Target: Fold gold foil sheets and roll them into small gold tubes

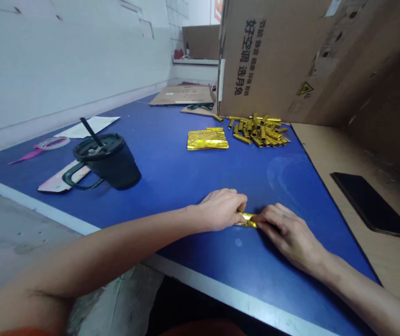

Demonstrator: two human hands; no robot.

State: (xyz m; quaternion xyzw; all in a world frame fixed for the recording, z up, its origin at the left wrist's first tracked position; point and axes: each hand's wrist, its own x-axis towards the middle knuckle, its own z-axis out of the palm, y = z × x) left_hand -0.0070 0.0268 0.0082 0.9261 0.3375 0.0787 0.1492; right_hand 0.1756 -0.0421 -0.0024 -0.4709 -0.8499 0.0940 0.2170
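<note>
On the blue table (193,186), a shiny gold foil strip (248,220) lies between my two hands. My left hand (223,208) has its fingers curled and closed on the strip's left end. At the other end, the fingertips of my right hand (286,231) pinch the foil, thumb and fingers together. Both ends of the strip are partly hidden under the fingers. Farther back lies a flat stack of gold foil sheets (207,139). To its right is a pile of small folded gold foil tubes (261,130).
A dark lidded mug (112,163) with a straw stands at the left, by a phone (60,179). Behind it lie white paper (91,127) and a tape roll (53,143). A large cardboard box (273,60) walls the back right. A black tablet-like slab (375,205) rests on cardboard at right.
</note>
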